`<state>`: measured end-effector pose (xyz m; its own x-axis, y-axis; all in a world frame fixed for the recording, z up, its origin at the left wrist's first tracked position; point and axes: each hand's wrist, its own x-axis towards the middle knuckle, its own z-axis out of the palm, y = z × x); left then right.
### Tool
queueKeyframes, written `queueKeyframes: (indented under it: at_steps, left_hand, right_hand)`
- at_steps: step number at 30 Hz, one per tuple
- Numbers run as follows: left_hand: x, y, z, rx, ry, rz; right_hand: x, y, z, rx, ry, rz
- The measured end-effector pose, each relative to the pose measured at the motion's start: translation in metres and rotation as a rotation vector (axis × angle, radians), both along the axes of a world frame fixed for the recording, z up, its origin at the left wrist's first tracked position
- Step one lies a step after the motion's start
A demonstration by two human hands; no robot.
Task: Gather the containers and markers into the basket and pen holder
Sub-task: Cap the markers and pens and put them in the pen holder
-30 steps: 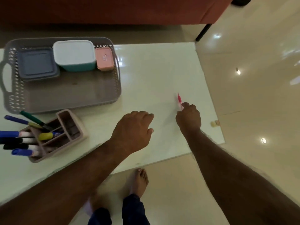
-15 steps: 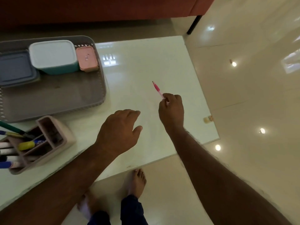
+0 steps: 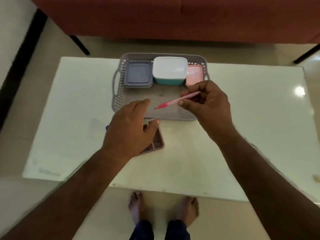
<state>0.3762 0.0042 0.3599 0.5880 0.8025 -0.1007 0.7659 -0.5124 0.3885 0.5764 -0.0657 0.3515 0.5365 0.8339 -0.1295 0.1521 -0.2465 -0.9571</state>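
My right hand (image 3: 210, 101) pinches a pink pen (image 3: 174, 101) and holds it tilted above the front of the grey basket (image 3: 117, 94), tip pointing left and down. Inside the basket, along its back wall, sit a blue-grey flat container (image 3: 138, 74), a white-lidded teal container (image 3: 170, 71) and a small pink container (image 3: 194, 74). My left hand (image 3: 129, 130) hovers with relaxed fingers over the pink pen holder (image 3: 155, 144), hiding most of it. A blue marker tip (image 3: 107, 127) peeks out left of that hand.
The white table (image 3: 242, 135) carries the basket and holder near its middle. A red sofa (image 3: 173, 18) stands behind the table. My bare feet show on the tiled floor below the table's near edge.
My right hand lifted the pink pen off the table and carried it left over the basket. The view swung round, so the basket and holder now lie in the middle. My left hand moved over the holder.
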Motion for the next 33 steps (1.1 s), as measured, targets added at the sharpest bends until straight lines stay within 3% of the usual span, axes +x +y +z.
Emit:
queueKeyframes:
  at_steps: [8,16,22,27,33]
  left_hand:
    - [-0.063,0.02,-0.004,-0.066,0.047,0.109]
    - [-0.077,0.021,-0.022,-0.062,0.074,0.034]
    - [-0.074,0.023,-0.032,-0.092,0.1,-0.015]
    - [-0.073,0.023,-0.031,-0.138,0.061,0.021]
    - [-0.092,0.023,-0.035,-0.187,0.014,0.177]
  right_hand:
    - [-0.062,0.056,-0.007,-0.123,-0.438,0.518]
    - [-0.096,0.074,-0.039,-0.351,-0.664,0.706]
    - [-0.104,0.07,-0.055,-0.373,-0.692,0.621]
    - [-0.1,0.066,-0.057,-0.358,-0.592,0.569]
    - [-0.081,0.034,-0.053,-0.333,-0.636,0.296]
